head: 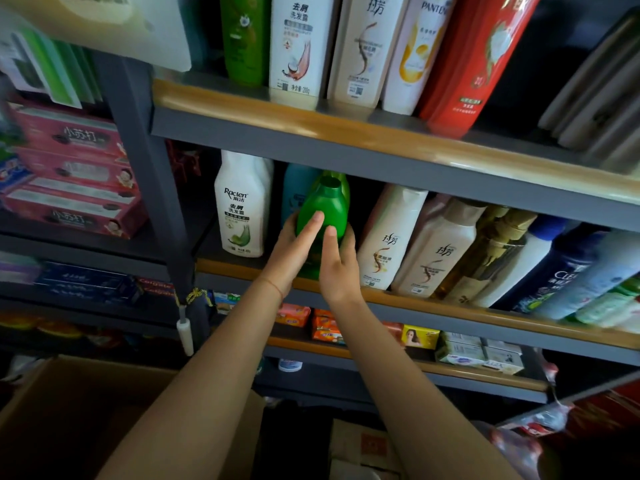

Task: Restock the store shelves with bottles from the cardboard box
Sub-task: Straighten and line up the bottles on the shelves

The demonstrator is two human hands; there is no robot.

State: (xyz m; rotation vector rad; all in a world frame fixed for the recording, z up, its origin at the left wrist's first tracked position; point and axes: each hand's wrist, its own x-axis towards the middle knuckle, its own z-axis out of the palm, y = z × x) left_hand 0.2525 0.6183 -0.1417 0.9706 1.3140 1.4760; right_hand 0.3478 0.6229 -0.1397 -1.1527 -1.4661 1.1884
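Both hands up at the middle shelf (346, 299), around a green bottle (323, 209) standing upright near its front edge. Left hand (294, 247) cupping the bottle's left side, fingers laid straight across the front. Right hand (337, 265) against the right side, fingers straight along the plastic. Just left, a white bottle (242, 206); behind, a blue bottle (298, 192); to the right, two cream bottles (391, 237) leaning. Above, on the upper shelf (311, 119), a row of more bottles, one of them a red bottle (474, 60). Down at lower left, the cardboard box (69, 410), open, contents too dark to make out.
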